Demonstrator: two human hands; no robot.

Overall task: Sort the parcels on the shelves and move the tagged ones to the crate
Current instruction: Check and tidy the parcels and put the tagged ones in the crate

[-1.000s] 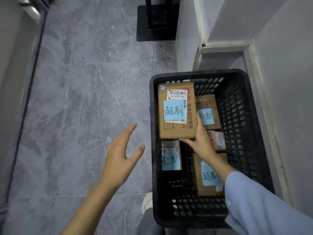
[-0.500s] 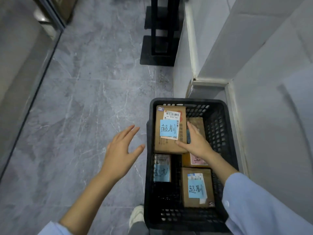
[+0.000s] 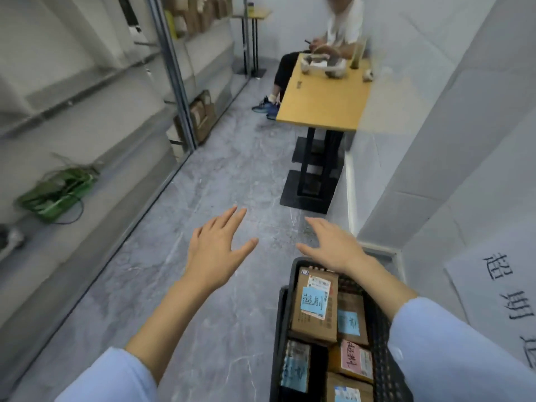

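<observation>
A black slatted crate [image 3: 280, 329] stands on the floor at the lower right, against the wall. It holds several brown cardboard parcels. The largest parcel [image 3: 314, 310] lies on top at the far end and carries a blue handwritten tag. Others beside and below it carry blue or pink tags. My left hand [image 3: 216, 250] hovers over the floor left of the crate, fingers spread, holding nothing. My right hand [image 3: 332, 246] is raised above the crate's far rim, open and empty. More brown parcels [image 3: 203, 116] stand on a low shelf at the left.
A metal shelf unit [image 3: 174, 74] runs along the left wall. A yellow table [image 3: 324, 103] on a black base stands ahead by the right wall, with a seated person [image 3: 330, 39] behind it. Green netting [image 3: 55, 190] lies at the left. A printed paper sign [image 3: 504, 297] hangs on the right wall.
My right hand has let go of the large parcel, which stays in the crate, and lifted above the rim. The view has tilted up from the crate to the aisle.
</observation>
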